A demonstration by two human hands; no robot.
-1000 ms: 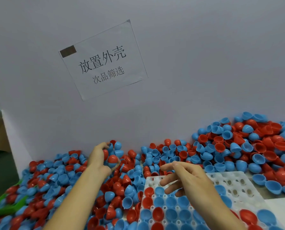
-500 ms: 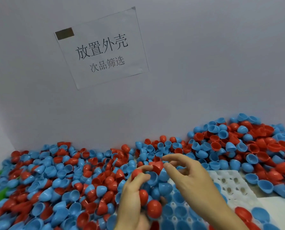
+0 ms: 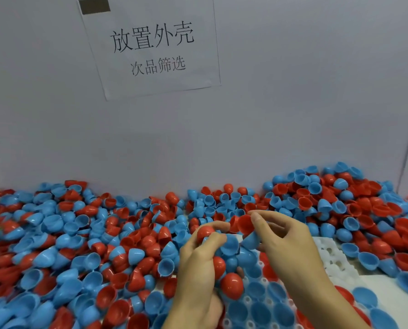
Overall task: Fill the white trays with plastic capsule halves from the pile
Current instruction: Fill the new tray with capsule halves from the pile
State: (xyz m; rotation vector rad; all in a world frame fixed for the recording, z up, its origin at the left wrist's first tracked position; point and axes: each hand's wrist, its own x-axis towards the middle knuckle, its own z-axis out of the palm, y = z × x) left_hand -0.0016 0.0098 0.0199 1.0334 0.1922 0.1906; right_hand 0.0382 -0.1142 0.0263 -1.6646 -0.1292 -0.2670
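Observation:
A big pile of red and blue capsule halves (image 3: pixel 84 233) covers the surface from left to right along the wall. My left hand (image 3: pixel 198 269) cups a handful of red and blue halves over the white tray (image 3: pixel 333 260). My right hand (image 3: pixel 286 243) pinches a red half (image 3: pixel 244 224) between thumb and forefinger, just right of that handful. The tray lies at the bottom right, with several blue and red halves seated in its near holes and its far right holes bare. Both hands hide much of the tray.
A grey wall stands right behind the pile, with a paper sign (image 3: pixel 150 46) taped to it. Loose halves lie on the white surface (image 3: pixel 378 281) to the right of the tray. A higher heap rises at the back right (image 3: pixel 328 193).
My left hand left the pile on the left with a handful and came over the tray. My right hand has pinched a red half from it. The view has dropped and shifted.

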